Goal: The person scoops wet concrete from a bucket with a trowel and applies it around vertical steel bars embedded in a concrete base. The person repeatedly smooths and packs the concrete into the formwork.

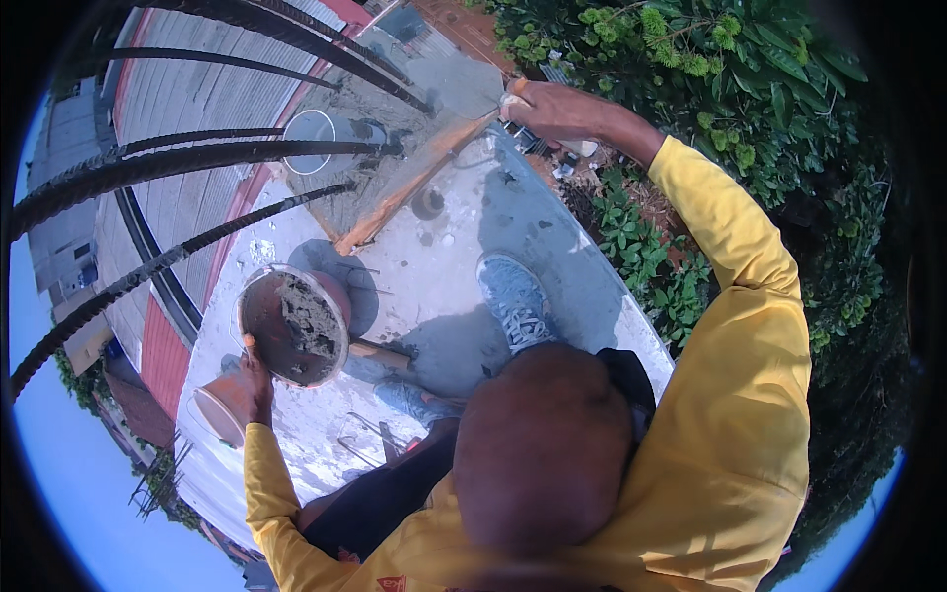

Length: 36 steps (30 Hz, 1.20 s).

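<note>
left hand [257, 387] forward, gripping | right hand [547, 110] farther forward, fingers partly hidden | right elbow [781, 271] bent outward

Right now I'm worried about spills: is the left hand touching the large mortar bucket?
Touching. The head view shows the left hand gripping the large mortar bucket at its left rim.

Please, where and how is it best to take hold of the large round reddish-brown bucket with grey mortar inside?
I would grip the bucket by the left part of its rim, coming from the left, where the left hand is. The opening faces the camera, so this edge seems easy to reach, and the grey mortar lies mostly toward the right.
</note>
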Each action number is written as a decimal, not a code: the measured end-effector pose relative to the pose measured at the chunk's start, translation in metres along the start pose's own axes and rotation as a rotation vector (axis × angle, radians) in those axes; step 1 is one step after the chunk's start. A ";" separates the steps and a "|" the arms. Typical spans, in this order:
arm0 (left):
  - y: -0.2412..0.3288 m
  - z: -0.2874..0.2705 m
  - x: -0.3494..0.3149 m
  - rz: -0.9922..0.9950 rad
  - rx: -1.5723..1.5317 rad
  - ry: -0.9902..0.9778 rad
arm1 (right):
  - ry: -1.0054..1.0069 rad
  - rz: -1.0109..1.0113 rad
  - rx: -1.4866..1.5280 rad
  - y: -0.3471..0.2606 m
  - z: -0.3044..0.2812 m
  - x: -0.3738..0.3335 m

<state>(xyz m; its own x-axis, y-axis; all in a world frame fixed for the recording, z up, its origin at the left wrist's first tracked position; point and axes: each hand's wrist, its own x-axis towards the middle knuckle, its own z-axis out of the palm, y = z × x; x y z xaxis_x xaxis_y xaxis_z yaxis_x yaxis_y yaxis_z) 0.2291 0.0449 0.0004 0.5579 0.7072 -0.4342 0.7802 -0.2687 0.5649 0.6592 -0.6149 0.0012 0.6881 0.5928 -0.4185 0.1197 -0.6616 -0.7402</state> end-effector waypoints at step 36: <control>0.012 0.017 -0.019 0.146 -0.115 -0.104 | 0.218 0.384 0.745 -0.040 0.079 -0.106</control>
<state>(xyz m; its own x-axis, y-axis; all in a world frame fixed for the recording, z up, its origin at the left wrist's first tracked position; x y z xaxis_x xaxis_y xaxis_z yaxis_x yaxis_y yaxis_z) 0.2333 0.0169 0.0033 0.6937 0.5934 -0.4082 0.6546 -0.2832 0.7009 0.5254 -0.6148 0.0338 0.7158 0.2382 -0.6564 -0.5967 -0.2796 -0.7522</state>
